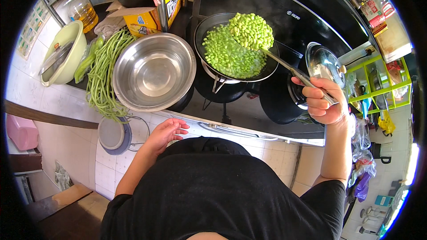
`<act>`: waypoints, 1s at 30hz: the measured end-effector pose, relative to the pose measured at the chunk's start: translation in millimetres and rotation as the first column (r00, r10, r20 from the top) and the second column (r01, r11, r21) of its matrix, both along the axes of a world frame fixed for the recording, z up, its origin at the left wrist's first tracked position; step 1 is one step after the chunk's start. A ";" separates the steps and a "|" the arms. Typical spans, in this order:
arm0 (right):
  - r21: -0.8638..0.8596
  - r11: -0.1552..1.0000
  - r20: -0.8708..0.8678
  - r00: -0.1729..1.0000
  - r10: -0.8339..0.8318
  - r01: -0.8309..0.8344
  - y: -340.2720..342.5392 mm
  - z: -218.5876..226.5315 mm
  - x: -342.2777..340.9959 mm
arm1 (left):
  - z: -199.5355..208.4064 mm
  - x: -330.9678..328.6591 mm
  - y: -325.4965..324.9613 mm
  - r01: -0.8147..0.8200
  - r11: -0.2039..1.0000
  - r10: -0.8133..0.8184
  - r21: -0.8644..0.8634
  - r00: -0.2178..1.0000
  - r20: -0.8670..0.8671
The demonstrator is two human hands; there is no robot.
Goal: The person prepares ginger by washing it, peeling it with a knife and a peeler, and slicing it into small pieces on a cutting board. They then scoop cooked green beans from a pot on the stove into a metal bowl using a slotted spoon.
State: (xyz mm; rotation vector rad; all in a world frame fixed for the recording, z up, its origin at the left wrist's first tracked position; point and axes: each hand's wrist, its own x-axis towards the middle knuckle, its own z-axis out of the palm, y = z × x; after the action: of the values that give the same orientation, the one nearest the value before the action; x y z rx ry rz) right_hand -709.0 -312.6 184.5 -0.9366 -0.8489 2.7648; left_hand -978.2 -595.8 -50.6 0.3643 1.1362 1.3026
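Observation:
My right hand (322, 100) is closed round the metal handle of a ladle (291, 69), probably a strainer, though its bowl is covered by its load. A heap of green shelled beans (251, 31) fills it, held over the dark wok (209, 21) on the stove. More green beans (235, 60) lie in liquid in the wok, with faint steam above. My left hand (168, 134) is held in front of my body, fingers loosely bent and apart, holding nothing. Nearest to it is a wide stainless steel basin (122, 75), bare inside, left of the wok.
Long green beans (104, 69) hang over the counter edge left of the basin. Beyond them stand a pale green tub (73, 64), an oil bottle (84, 13) and a yellow carton (141, 21). A glass lid (324, 64) and a green rack (382, 91) are at right.

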 end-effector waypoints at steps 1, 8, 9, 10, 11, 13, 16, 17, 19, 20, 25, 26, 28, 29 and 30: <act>0.004 1.000 0.005 1.000 -0.002 0.002 0.1 -1.2 0.3 | 0.7 -0.3 0.1 0.000 1.000 0.000 0.000 1.000 -0.002; -0.010 1.000 -0.001 1.000 0.001 -0.001 -0.1 -5.6 -1.0 | 2.8 -1.6 0.2 -0.004 1.000 0.004 -0.005 1.000 0.006; -0.012 1.000 -0.001 1.000 0.007 -0.007 0.5 -7.5 -2.1 | 2.8 -2.1 -0.3 -0.006 1.000 0.006 -0.005 1.000 0.005; -0.014 1.000 -0.003 1.000 0.010 -0.011 1.0 -8.8 -1.7 | 3.4 -2.0 -0.1 -0.006 1.000 0.006 -0.003 1.000 0.004; -0.015 1.000 -0.004 1.000 0.015 -0.015 1.4 -10.3 -1.8 | 3.6 -2.1 0.0 -0.005 1.000 0.005 -0.006 1.000 0.001; -0.012 1.000 0.048 0.999 -0.025 0.026 -0.8 -11.6 -4.7 | 3.1 -3.1 0.5 -0.006 1.000 0.006 -0.008 1.000 0.000; -0.008 0.999 0.106 0.993 -0.045 0.046 -2.3 -16.4 -7.4 | 1.8 -3.5 0.7 -0.004 1.000 0.004 -0.002 1.000 -0.009; -0.012 0.999 0.117 0.993 -0.033 0.035 -2.4 -18.4 -9.0 | 2.0 -3.5 0.3 -0.006 1.000 0.006 -0.001 1.000 -0.009; -0.027 0.999 0.130 0.991 -0.018 0.022 -5.4 -18.7 -12.8 | 2.1 -4.0 -0.5 -0.014 1.000 0.014 0.002 1.000 -0.008; -0.023 1.000 0.118 0.993 0.006 -0.004 -7.5 -17.7 -15.7 | 2.9 -4.1 -1.1 -0.017 1.000 0.017 -0.008 1.000 -0.012; -0.016 0.993 0.052 0.992 0.118 -0.117 -24.7 -11.2 -41.0 | 2.4 -4.5 -8.3 -0.039 0.998 0.038 -0.045 0.999 -0.030; -0.015 0.989 0.035 0.989 0.144 -0.144 -28.5 -10.7 -47.8 | 1.0 -4.9 -10.2 -0.040 0.999 0.039 -0.035 0.999 -0.022; -0.007 0.978 0.006 0.978 0.207 -0.207 -35.4 -12.4 -64.3 | -3.0 -6.9 -12.2 -0.038 0.999 0.038 -0.014 0.999 -0.010; -0.025 0.972 -0.008 0.972 0.233 -0.233 -39.7 -14.3 -73.4 | -4.4 -8.5 -13.7 -0.045 0.999 0.044 -0.020 0.999 -0.006; -0.044 0.965 -0.022 0.966 0.259 -0.260 -44.1 -16.3 -82.5 | -4.0 -10.0 -17.2 -0.057 0.998 0.056 -0.027 0.998 -0.009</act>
State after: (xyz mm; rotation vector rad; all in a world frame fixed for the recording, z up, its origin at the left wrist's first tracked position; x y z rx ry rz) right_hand -791.6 -356.7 168.2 -0.8649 -0.9732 3.0203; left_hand -988.1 -613.0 -54.6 0.3193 1.1776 1.3345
